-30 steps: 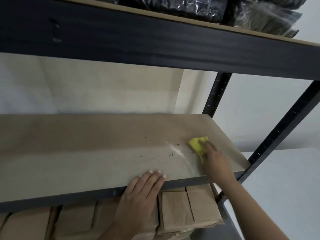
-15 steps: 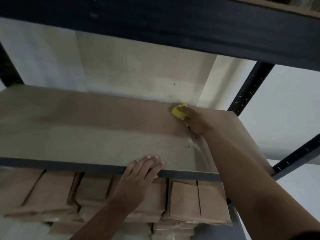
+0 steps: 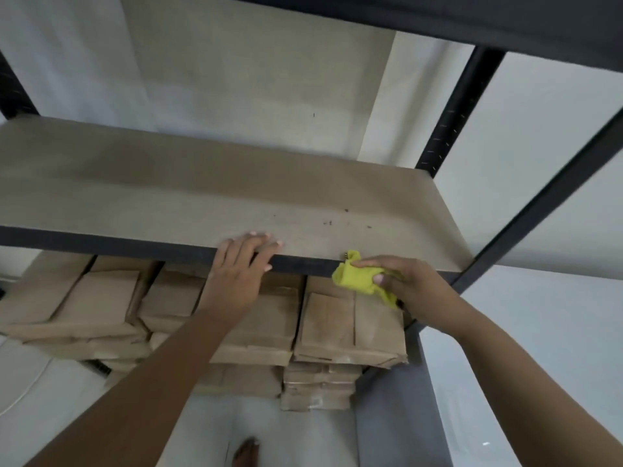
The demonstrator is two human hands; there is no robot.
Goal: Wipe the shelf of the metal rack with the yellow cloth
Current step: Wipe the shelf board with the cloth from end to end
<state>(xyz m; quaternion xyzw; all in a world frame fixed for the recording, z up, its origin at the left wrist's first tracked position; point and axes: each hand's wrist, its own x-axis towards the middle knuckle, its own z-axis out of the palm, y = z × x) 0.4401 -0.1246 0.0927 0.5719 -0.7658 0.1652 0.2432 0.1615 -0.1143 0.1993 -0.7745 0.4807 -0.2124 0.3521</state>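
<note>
The rack's brown board shelf [image 3: 175, 193] runs across the view, with a dark metal front rail. A few dark crumbs [image 3: 337, 220] lie on it near the front right. My left hand [image 3: 241, 267] rests flat over the front rail, fingers spread on the board's edge. My right hand [image 3: 409, 286] holds the bunched yellow cloth [image 3: 359, 276] just off the front edge of the shelf, in front of the rail and to the right of my left hand.
Black perforated uprights [image 3: 448, 116] stand at the right, and a dark beam of the shelf above [image 3: 438, 15] crosses the top. Stacks of brown paper packets [image 3: 340, 325] fill the level below. A white wall is behind. A foot [image 3: 246, 453] shows on the floor.
My right hand has drawn the cloth from the back of the shelf to its front edge and off it. The left hand has stayed on the rail. The camera has tilted down.
</note>
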